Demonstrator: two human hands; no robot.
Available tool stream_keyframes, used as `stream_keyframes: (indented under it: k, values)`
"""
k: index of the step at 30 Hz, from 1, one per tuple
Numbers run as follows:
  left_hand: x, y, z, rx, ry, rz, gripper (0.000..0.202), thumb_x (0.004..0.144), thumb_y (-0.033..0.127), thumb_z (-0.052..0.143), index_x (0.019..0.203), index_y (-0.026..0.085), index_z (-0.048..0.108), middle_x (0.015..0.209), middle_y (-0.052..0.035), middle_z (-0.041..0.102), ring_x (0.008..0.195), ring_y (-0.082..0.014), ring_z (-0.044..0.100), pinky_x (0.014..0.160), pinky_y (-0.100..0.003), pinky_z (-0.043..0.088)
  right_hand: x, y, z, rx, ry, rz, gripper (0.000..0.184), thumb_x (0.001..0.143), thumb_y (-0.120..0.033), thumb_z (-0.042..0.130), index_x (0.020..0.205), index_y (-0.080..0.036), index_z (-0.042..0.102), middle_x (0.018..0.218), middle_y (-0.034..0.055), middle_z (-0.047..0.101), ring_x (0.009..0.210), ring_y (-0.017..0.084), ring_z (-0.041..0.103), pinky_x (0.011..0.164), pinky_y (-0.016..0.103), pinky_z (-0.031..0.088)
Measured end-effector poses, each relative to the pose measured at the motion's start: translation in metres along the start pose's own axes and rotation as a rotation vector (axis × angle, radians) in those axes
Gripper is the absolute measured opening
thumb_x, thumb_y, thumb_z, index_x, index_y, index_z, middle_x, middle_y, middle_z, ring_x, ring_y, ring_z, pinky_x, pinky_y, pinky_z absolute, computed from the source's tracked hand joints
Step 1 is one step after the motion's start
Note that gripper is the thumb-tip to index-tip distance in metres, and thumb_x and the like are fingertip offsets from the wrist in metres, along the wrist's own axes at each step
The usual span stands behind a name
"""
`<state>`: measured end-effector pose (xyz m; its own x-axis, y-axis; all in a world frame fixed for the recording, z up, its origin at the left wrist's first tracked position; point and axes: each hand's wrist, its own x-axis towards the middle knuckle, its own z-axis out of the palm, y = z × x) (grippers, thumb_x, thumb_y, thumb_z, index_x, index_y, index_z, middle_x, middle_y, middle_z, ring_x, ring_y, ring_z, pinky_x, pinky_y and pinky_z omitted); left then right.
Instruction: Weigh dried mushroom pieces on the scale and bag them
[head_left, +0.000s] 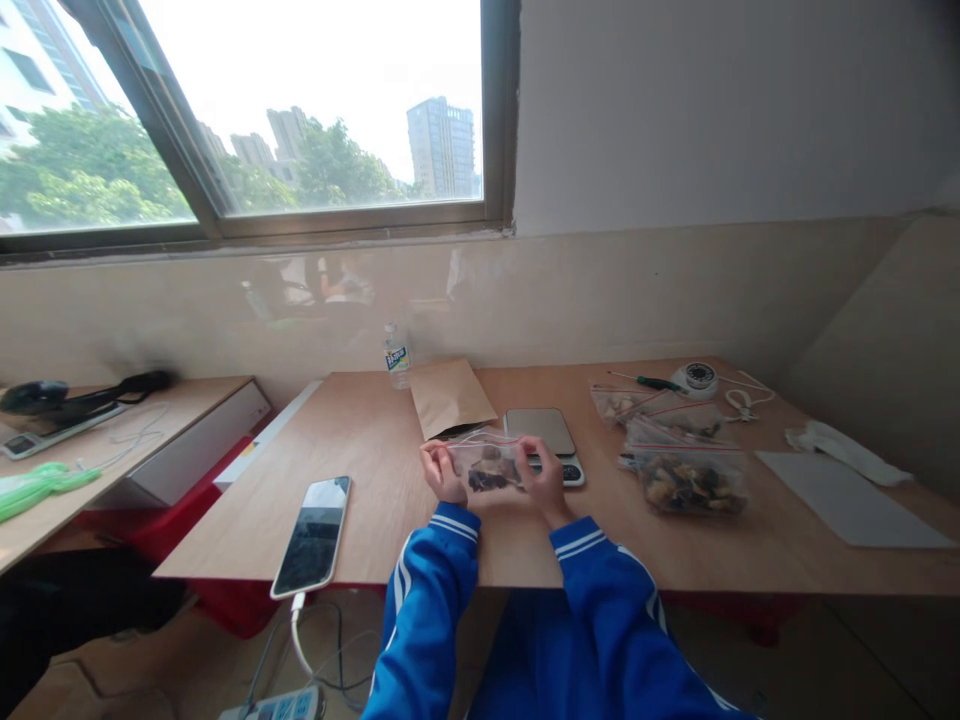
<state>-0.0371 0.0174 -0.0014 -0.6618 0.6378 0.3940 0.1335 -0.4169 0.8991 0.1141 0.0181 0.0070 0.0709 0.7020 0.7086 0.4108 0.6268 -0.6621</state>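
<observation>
Both my hands hold a small clear zip bag (491,464) with dark dried pieces inside, just above the wooden table (375,440). My left hand (440,473) pinches the bag's left edge, and my right hand (545,481) pinches its right edge. Directly behind the bag sits a small kitchen scale (541,430) with a grey platform. A brown paper envelope (450,396) lies beyond my left hand.
Filled zip bags (688,478) lie to the right, with a screwdriver (651,382), a round white device (697,378) and a grey mat (847,498). A phone (313,534) on a cable lies left, a water bottle (397,354) stands by the wall.
</observation>
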Motion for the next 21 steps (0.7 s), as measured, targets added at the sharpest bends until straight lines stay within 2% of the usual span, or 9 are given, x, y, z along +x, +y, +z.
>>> stream_keyframes:
  k: [5,12,16,19,21]
  values:
    - [0.001,-0.002,0.002,-0.033,-0.104,-0.015,0.032,0.084,0.05,0.047,0.087,0.018,0.05,0.066,0.0009,0.055,0.051,-0.0096,0.05,0.048,-0.021,0.042,0.003,0.004,-0.001,-0.01,0.203,0.096,0.019,0.09,-0.034,0.047,0.092,-0.019,0.058,0.088,0.0065,0.066,0.08,0.02,0.061,0.076,0.035,0.049]
    - [0.002,0.003,0.004,0.084,-0.156,-0.035,0.033,0.082,0.049,0.054,0.09,0.018,0.06,0.078,-0.0029,0.062,0.059,-0.0108,0.056,0.056,-0.023,0.046,0.006,0.013,0.006,0.097,0.329,0.254,0.024,0.091,-0.04,0.042,0.093,-0.019,0.053,0.082,0.0068,0.061,0.073,0.018,0.059,0.067,0.031,0.048]
    - [0.004,0.0,0.004,0.1,-0.206,-0.027,0.034,0.082,0.05,0.054,0.092,0.018,0.063,0.077,-0.003,0.063,0.059,-0.0111,0.057,0.055,-0.023,0.047,0.006,0.014,0.006,0.146,0.337,0.294,0.024,0.091,-0.042,0.04,0.091,-0.02,0.05,0.075,0.0034,0.056,0.063,0.016,0.054,0.059,0.029,0.046]
    - [0.006,-0.004,0.003,0.096,-0.176,-0.041,0.035,0.081,0.05,0.055,0.092,0.018,0.062,0.078,-0.0028,0.063,0.059,-0.0108,0.057,0.055,-0.023,0.047,0.006,0.011,0.004,0.181,0.286,0.314,0.026,0.091,-0.044,0.04,0.085,-0.02,0.05,0.066,0.0,0.053,0.056,0.015,0.05,0.055,0.028,0.043]
    - [0.008,-0.006,0.003,0.084,-0.139,-0.066,0.036,0.079,0.051,0.056,0.092,0.018,0.061,0.078,-0.0026,0.063,0.059,-0.0107,0.057,0.055,-0.023,0.048,0.007,0.009,0.003,0.167,0.245,0.31,0.028,0.09,-0.045,0.042,0.082,-0.02,0.052,0.067,0.0008,0.054,0.058,0.015,0.051,0.056,0.028,0.043]
